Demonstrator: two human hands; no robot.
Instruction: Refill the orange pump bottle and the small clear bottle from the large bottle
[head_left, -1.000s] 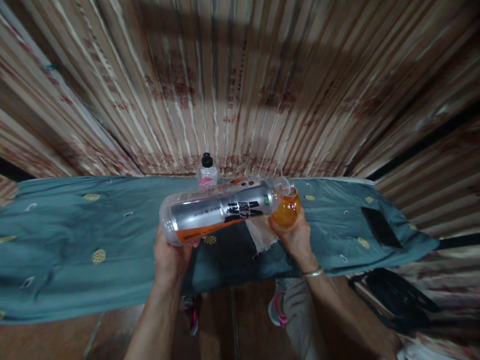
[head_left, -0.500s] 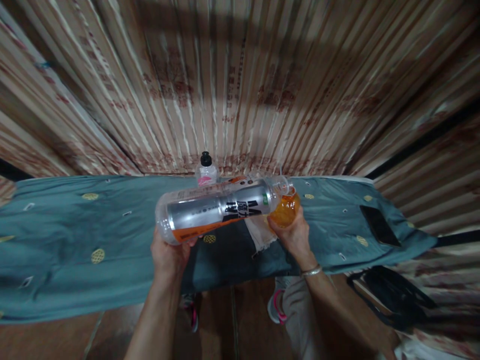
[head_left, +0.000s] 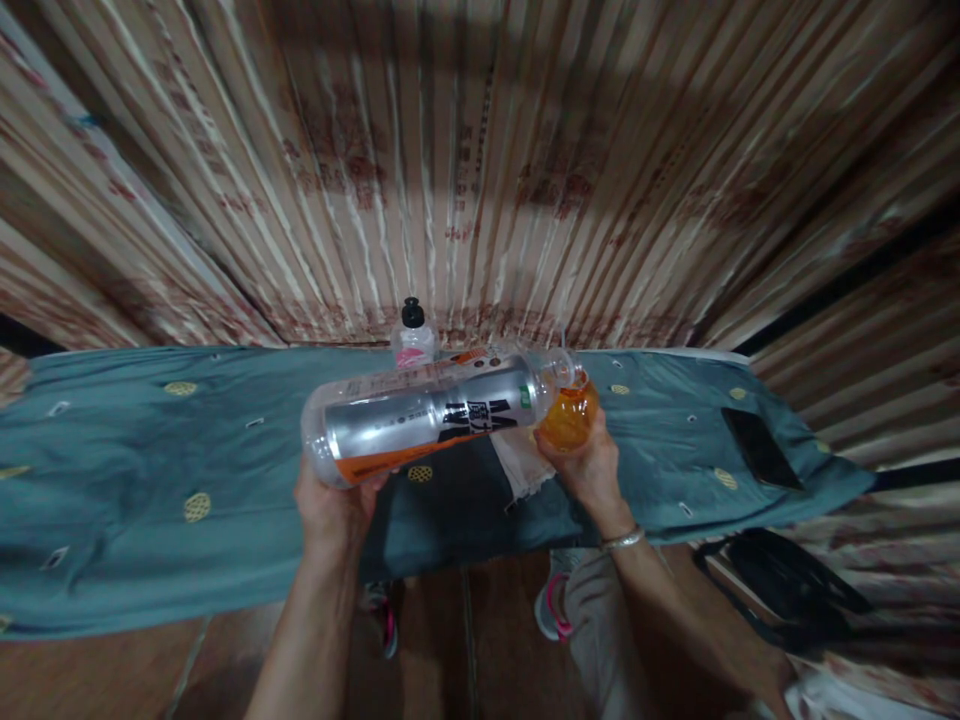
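Note:
My left hand (head_left: 330,500) grips the base of a large clear bottle (head_left: 427,420) with a silver, black and orange label. The bottle lies almost level, its open mouth at the rim of a small round glass (head_left: 570,415) of orange liquid. My right hand (head_left: 589,465) is wrapped round that glass from below, above the teal cloth-covered table (head_left: 150,470).
A small bottle with a black cap (head_left: 412,340) stands at the table's far edge by the striped curtain. A white cloth (head_left: 517,465) lies under the glass. A black phone (head_left: 761,448) rests at the right. A dark bag (head_left: 787,590) sits on the floor at the right.
The base of the big bottle has drifted slightly left and up with my left hand. The glass and my right hand have hardly moved.

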